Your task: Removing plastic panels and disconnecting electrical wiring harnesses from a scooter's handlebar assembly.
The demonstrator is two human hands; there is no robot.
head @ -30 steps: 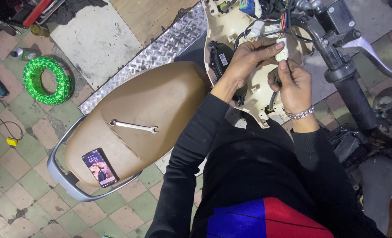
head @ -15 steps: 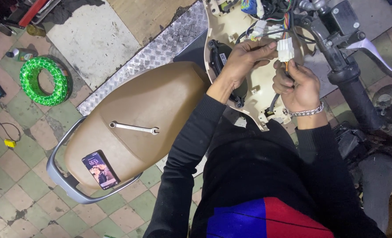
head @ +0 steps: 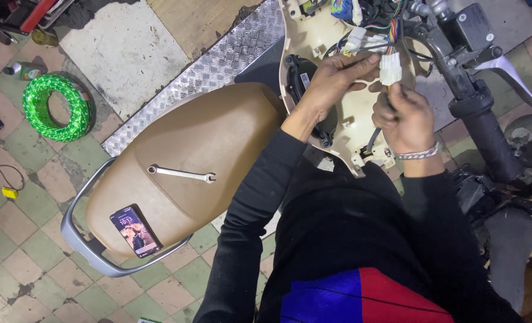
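Both hands (head: 367,96) have lifted the white connector (head: 390,70).

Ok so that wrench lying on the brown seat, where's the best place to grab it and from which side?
Probably pinch the wrench at the middle of its thin shank, coming straight down from above with fingers on its two long edges. It lies flat on the brown seat, nearly crosswise, with nothing around it; the ends are wider and harder to pinch. The left hand is the nearer one.

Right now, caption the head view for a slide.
Both hands, left and right, hold a white connector over a scooter's cream panel; wrench and phone on the seat.
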